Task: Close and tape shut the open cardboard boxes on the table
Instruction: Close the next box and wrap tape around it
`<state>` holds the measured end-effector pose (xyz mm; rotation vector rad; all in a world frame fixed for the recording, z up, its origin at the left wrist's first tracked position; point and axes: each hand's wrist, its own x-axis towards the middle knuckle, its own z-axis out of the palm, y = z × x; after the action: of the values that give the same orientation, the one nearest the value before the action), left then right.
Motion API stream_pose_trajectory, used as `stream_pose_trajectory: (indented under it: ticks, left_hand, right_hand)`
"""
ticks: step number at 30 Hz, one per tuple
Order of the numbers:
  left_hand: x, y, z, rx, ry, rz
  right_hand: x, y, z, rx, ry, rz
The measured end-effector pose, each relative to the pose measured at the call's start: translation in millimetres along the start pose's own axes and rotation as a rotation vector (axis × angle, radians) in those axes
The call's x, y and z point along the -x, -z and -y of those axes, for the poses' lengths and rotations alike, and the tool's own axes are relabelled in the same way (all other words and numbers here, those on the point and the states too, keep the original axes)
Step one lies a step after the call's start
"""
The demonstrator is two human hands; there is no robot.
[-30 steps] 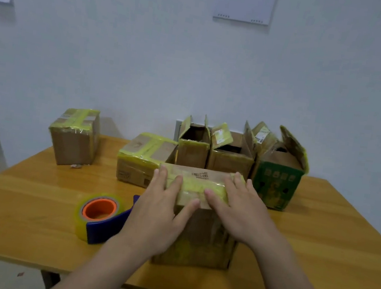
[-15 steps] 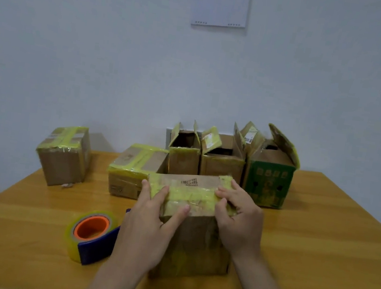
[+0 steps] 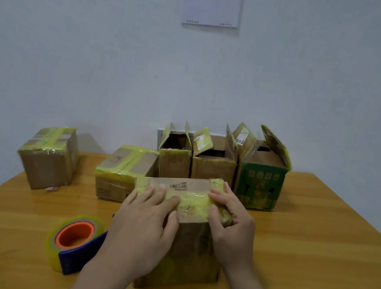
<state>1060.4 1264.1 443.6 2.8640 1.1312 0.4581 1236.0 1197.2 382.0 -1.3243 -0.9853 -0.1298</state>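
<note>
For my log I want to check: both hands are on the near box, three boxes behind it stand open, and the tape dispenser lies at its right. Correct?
Not quite. The head view shows the tape dispenser at the left of the near box, beside the left hand. The rest holds.

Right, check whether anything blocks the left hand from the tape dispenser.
Nothing visible does. The tape dispenser lies on the table just left of the left hand, which presses on the taped box; the dispenser's blue end disappears behind that wrist, with no other object between them.
</note>
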Motion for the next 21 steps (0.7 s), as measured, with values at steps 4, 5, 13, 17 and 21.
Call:
stream_pose_trajectory:
  ticks: [4, 5, 13, 17, 21]
  left_hand:
    - [-8, 8, -11, -0.068, -0.015, 0.042]
    - [-8, 6, -17, -0.073, -0.028, 0.043]
    - [-12, -2, -26, -0.07, -0.097, 0.032]
    - [-11, -7, -36, -0.052, -0.17, 0.015]
    - [-17, -6, -31, -0.003, -0.183, 0.01]
  right_hand:
    - [0, -7, -2, 0.02, 0.004, -0.059]
    - [-1, -6, -4, 0.033, 0.007, -0.058]
    - [-2, -7, -4, 0.061, 0.02, -0.084]
    - [1, -8, -5, 0.042, 0.017, -0.094]
    - [5, -12, -3, -0.007, 0.005, -0.102]
